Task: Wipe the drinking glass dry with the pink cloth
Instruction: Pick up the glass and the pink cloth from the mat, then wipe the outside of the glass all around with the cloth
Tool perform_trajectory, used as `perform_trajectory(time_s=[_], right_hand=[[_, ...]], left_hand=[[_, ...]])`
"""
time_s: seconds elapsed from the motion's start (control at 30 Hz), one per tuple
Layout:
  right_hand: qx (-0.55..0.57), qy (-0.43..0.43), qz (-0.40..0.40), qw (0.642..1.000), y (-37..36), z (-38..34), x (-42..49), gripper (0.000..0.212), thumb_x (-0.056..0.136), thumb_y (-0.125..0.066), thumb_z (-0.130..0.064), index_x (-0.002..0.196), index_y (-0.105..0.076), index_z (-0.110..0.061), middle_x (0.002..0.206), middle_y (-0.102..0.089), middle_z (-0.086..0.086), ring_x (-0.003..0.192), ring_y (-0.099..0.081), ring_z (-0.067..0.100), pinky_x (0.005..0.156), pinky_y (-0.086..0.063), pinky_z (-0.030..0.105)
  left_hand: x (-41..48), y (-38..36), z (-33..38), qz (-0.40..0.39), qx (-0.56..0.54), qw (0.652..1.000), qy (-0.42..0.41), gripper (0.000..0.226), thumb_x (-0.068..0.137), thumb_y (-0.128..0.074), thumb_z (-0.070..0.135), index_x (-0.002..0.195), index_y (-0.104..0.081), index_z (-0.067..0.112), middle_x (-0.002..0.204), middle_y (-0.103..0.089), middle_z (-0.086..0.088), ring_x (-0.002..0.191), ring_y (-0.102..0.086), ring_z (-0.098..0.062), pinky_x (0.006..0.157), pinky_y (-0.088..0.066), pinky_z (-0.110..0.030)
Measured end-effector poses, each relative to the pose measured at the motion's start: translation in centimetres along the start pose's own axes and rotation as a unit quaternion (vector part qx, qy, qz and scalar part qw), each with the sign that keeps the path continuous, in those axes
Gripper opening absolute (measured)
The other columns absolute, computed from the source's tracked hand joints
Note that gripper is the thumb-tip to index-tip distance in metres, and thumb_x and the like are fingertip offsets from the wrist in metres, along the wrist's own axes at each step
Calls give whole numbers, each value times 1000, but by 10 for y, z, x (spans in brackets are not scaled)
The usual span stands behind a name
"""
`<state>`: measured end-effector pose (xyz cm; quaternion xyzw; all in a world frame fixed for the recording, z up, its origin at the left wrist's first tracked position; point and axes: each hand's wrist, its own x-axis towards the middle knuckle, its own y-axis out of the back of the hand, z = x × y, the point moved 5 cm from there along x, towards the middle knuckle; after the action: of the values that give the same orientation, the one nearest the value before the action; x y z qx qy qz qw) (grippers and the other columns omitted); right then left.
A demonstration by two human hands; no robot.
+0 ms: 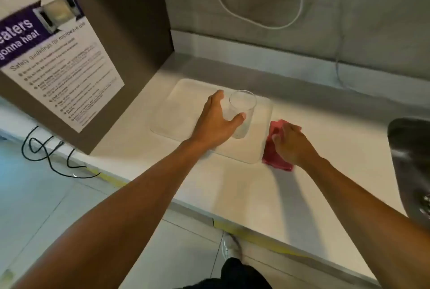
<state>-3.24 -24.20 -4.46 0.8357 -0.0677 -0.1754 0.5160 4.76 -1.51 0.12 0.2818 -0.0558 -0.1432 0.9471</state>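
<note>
A clear drinking glass (243, 109) stands upright on a pale tray (176, 111) on the white counter. My left hand (216, 123) is wrapped around the glass's left side, thumb across its front and fingers behind it. Just right of the tray lies a pink cloth (272, 149), crumpled on the counter. My right hand (290, 144) rests on top of the cloth with its fingers curled into the fabric, hiding the cloth's middle and right part.
A dark cabinet side with a printed safety notice (60, 56) rises at the left. A steel sink (411, 163) sits at the right edge. A white cable (256, 21) hangs on the back wall. Black cords (46, 151) lie on the floor.
</note>
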Motion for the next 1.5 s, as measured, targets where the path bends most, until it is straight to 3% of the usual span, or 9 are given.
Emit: perform_trajectory(time_s=[0.1,0.37,0.6,0.73,1.1,1.17,1.33,1.4,1.5], right_hand=[[-23,-3,-39,999,-17,14,6,46,107,-40,-29,143,-42,0,151,-43,21,119,-58,38,94,-48,40],[-36,8,11,999,-47,22,-8,77,104,-40,-43,160,-11,1,169,-12,20,155,-10,37,125,-12,45],[-59,41,-7,997,-40,40,-22,78,98,-54,-31,161,-16,-5,169,-15,12,155,-15,31,125,-18,43],[37,1,25,999,-33,48,-27,71,92,-60,-37,153,-37,-10,155,-45,9,130,-50,33,108,-45,44],[156,-14,125,980,-17,53,-16,39,103,-49,-7,142,-55,-12,133,-64,6,122,-60,27,105,-44,32],[274,-81,95,954,-3,62,-19,31,107,-47,-16,134,-62,-14,108,-75,8,97,-72,28,81,-56,34],[664,-178,-50,725,22,28,-46,29,106,-48,-15,127,-69,-17,112,-77,10,86,-76,18,66,-60,28],[642,-103,-51,758,36,1,-57,31,106,-50,-22,131,-67,-29,120,-75,3,99,-75,18,71,-59,24],[424,67,8,903,58,-41,-66,38,106,-48,-39,143,-51,-49,109,-73,-20,84,-73,7,65,-57,18]], left_hand=[[10,-12,-4,-13,-10,1000,25,102,84,-85,47,164,-26,22,166,-39,-2,146,-44,-25,106,-38,-29],[22,-36,-14,2,-72,997,38,82,82,-90,34,151,-48,21,151,-57,2,134,-53,-16,102,-41,-18],[31,-37,-24,65,-115,990,59,74,69,-89,52,132,-61,27,122,-70,17,111,-67,0,90,-52,-10],[37,-23,-35,118,-253,948,151,60,70,-80,62,108,-75,16,106,-80,-10,91,-74,-18,87,-60,-36],[6,-39,-45,-4,-473,823,314,51,89,-67,62,110,-73,16,109,-81,-4,94,-73,-24,78,-57,-37],[2,-43,-40,-17,-480,819,313,56,83,-67,62,111,-71,14,114,-78,-7,100,-71,-28,79,-53,-38],[-9,-53,-30,-51,-484,815,314,55,85,-64,59,112,-71,12,121,-74,-15,109,-68,-36,85,-51,-42],[-14,-57,-26,-74,-485,815,310,61,83,-63,61,114,-70,10,121,-73,-18,109,-68,-38,87,-51,-44],[-22,-63,-18,-99,-488,815,297,66,86,-60,61,120,-67,5,121,-68,-21,107,-64,-38,92,-50,-47]])
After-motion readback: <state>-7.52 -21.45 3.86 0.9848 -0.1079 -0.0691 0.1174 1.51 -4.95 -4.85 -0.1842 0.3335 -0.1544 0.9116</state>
